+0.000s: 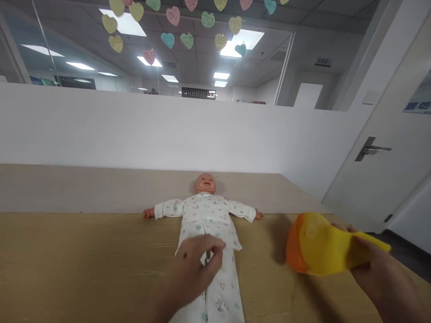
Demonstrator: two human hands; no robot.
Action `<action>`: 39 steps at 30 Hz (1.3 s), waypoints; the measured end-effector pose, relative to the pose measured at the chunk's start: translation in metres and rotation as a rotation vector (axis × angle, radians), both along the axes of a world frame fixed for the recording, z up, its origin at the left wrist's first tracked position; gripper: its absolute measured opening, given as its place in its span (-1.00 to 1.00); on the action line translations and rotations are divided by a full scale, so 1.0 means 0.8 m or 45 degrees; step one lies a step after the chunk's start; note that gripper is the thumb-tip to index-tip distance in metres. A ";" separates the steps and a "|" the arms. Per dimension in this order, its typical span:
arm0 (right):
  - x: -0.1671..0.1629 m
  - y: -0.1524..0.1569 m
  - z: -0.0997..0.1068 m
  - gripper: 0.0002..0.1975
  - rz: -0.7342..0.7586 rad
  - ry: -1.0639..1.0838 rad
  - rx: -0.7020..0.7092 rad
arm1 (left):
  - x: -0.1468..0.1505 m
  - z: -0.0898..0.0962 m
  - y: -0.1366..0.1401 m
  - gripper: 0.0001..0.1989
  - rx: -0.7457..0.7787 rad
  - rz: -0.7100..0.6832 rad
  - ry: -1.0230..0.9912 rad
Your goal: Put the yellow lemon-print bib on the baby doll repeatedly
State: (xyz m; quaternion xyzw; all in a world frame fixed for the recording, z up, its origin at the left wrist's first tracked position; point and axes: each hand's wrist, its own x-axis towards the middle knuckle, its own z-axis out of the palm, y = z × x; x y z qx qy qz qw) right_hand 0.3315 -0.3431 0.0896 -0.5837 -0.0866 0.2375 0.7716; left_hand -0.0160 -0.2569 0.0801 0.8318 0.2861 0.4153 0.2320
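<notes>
A baby doll (205,184) lies on its back on the table, arms spread wide, in a white patterned top (210,220) and matching trousers (222,291). Over the doll's waist, my left hand (198,264) is curled, thumb and forefinger close together; whether it pinches anything is unclear. To the right of the doll, my right hand (370,264) grips a yellow-and-orange cap-like piece (314,244) by its narrow yellow end. The rounded orange part points left, above the tabletop, and is slightly blurred. The doll's feet are out of view.
The wooden table (84,260) has a pale strip (84,188) along its back. Behind it stands a white wall (151,130) topped with glass, bearing heart-shaped notes (173,16). A door with a metal handle (370,149) is at the right.
</notes>
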 end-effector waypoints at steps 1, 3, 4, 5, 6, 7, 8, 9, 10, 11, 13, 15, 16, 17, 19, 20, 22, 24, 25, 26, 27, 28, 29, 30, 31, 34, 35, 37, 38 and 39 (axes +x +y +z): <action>-0.015 0.007 0.018 -0.81 0.132 0.066 0.097 | 0.005 0.004 0.013 -0.85 -0.106 -0.015 0.009; -0.053 0.018 0.055 -0.80 0.270 0.111 0.077 | 0.015 0.009 0.038 -0.81 -0.373 -0.019 0.002; -0.074 0.024 0.073 -0.81 0.397 0.110 0.063 | 0.020 0.010 0.050 -0.76 -0.515 -0.027 -0.014; -0.095 0.030 0.089 -0.85 0.548 0.046 0.117 | 0.023 0.011 0.061 -0.71 -0.657 -0.057 -0.029; -0.114 0.037 0.102 -0.90 0.734 -0.018 0.176 | 0.025 0.010 0.070 -0.67 -0.786 -0.110 -0.054; -0.131 0.045 0.113 -0.91 0.811 -0.041 0.195 | 0.026 0.010 0.079 -0.64 -0.900 -0.182 -0.089; -0.145 0.055 0.121 -0.89 0.875 -0.077 0.205 | 0.023 0.009 0.086 -0.62 -0.998 -0.260 -0.143; -0.156 0.066 0.125 -0.87 0.941 -0.122 0.207 | 0.019 0.009 0.092 -0.61 -1.092 -0.336 -0.214; -0.164 0.079 0.128 -0.85 1.007 -0.174 0.211 | 0.012 0.010 0.098 -0.63 -1.179 -0.394 -0.301; -0.170 0.091 0.129 -0.84 1.066 -0.221 0.227 | 0.002 0.012 0.104 -0.65 -1.254 -0.438 -0.395; -0.179 0.117 0.126 -0.81 1.158 -0.295 0.277 | -0.020 0.017 0.117 -0.69 -1.342 -0.494 -0.574; -0.185 0.142 0.120 -0.75 1.195 -0.315 0.321 | -0.042 0.025 0.133 -0.72 -1.332 -0.508 -0.733; -0.187 0.156 0.116 -0.71 1.213 -0.311 0.328 | -0.050 0.028 0.141 -0.74 -1.299 -0.484 -0.810; -0.189 0.170 0.111 -0.66 1.233 -0.297 0.330 | -0.055 0.031 0.150 -0.75 -1.272 -0.446 -0.870; -0.191 0.200 0.099 -0.59 1.265 -0.257 0.332 | -0.056 0.036 0.168 -0.74 -1.274 -0.347 -0.917; -0.191 0.215 0.092 -0.57 1.276 -0.239 0.327 | -0.054 0.036 0.176 -0.72 -1.301 -0.302 -0.904; -0.187 0.241 0.080 -0.58 1.276 -0.214 0.317 | -0.045 0.037 0.190 -0.69 -1.372 -0.267 -0.842; -0.182 0.256 0.072 -0.62 1.257 -0.188 0.295 | -0.036 0.037 0.197 -0.67 -1.421 -0.296 -0.785; -0.179 0.258 0.072 -0.63 1.247 -0.174 0.285 | -0.033 0.038 0.199 -0.66 -1.427 -0.322 -0.763; -0.176 0.256 0.074 -0.64 1.239 -0.167 0.282 | -0.032 0.040 0.199 -0.65 -1.415 -0.346 -0.755; -0.174 0.252 0.078 -0.64 1.237 -0.167 0.282 | -0.032 0.042 0.198 -0.64 -1.389 -0.370 -0.756; -0.172 0.245 0.083 -0.64 1.241 -0.172 0.283 | -0.032 0.046 0.197 -0.63 -1.351 -0.391 -0.766; -0.171 0.237 0.089 -0.63 1.246 -0.182 0.288 | -0.033 0.050 0.195 -0.61 -1.305 -0.408 -0.780; -0.170 0.230 0.095 -0.63 1.252 -0.191 0.290 | -0.033 0.053 0.194 -0.58 -1.257 -0.420 -0.792; -0.170 0.225 0.099 -0.63 1.255 -0.201 0.291 | -0.034 0.057 0.194 -0.56 -1.215 -0.428 -0.795; -0.173 0.224 0.098 -0.63 1.211 -0.225 0.312 | -0.028 0.058 0.200 -0.53 -1.133 -0.430 -0.773; -0.173 0.229 0.093 -0.64 1.189 -0.229 0.326 | -0.025 0.055 0.204 -0.55 -1.122 -0.421 -0.770; -0.172 0.246 0.075 -0.65 1.150 -0.225 0.352 | -0.019 0.046 0.216 -0.61 -1.128 -0.379 -0.771; -0.171 0.256 0.064 -0.66 1.140 -0.221 0.350 | -0.016 0.040 0.222 -0.64 -1.142 -0.335 -0.768; -0.169 0.267 0.052 -0.69 1.135 -0.223 0.339 | -0.013 0.034 0.229 -0.66 -1.163 -0.279 -0.760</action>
